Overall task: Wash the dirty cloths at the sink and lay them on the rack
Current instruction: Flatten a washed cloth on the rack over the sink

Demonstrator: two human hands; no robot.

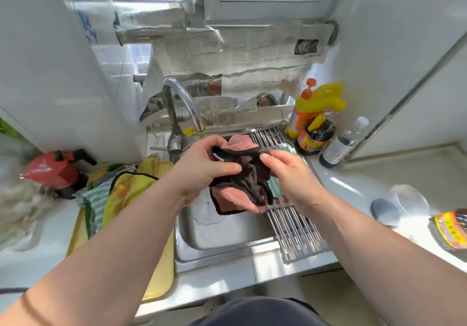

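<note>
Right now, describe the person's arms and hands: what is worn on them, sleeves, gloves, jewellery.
The left hand and right hand are bare: no gloves, rings or watch show. The left forearm and right forearm are uncovered to the picture's edge, no sleeve in view. A dark garment shows at the bottom edge.

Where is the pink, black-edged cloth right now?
Head view, centre: the pink cloth is bunched between the left hand and right hand, above the sink, at the left edge of the rack.
</note>
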